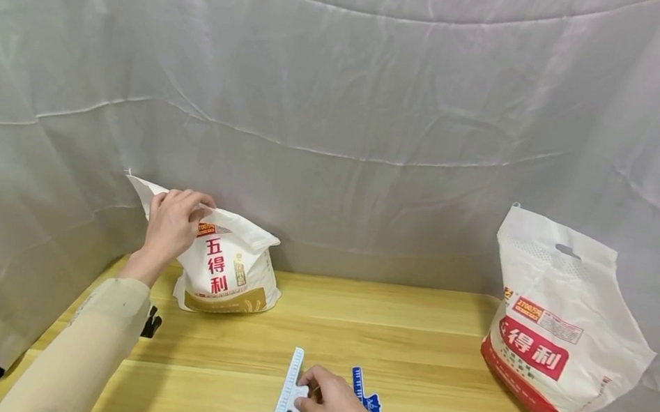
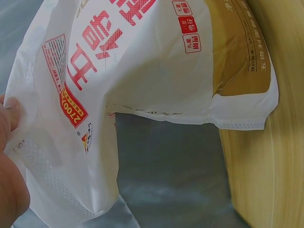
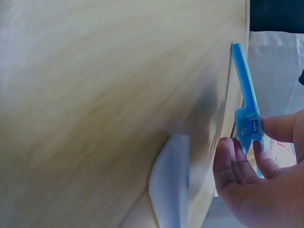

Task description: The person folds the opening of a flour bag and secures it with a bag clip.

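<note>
A white flour bag (image 1: 232, 270) with red characters and a gold-brown lower band stands at the back left. My left hand (image 1: 174, 221) grips its folded-over top edge. In the left wrist view the bag (image 2: 156, 80) fills much of the picture, and only part of the left hand (image 2: 10, 161) shows. Down at the front middle, my right hand (image 1: 336, 407) pinches the handle of a long light-blue bag clip (image 1: 284, 400). The right wrist view has this clip (image 3: 245, 80) between thumb and fingers. A dark blue bag clip (image 1: 370, 404) lies beside the right hand, partly hidden by it.
A second white flour bag (image 1: 546, 335) with red print and a handle hole stands upright at the right. A small black object (image 1: 151, 323) sits by the left forearm on the wooden table (image 1: 413, 337). A grey curtain (image 1: 343, 109) hangs behind.
</note>
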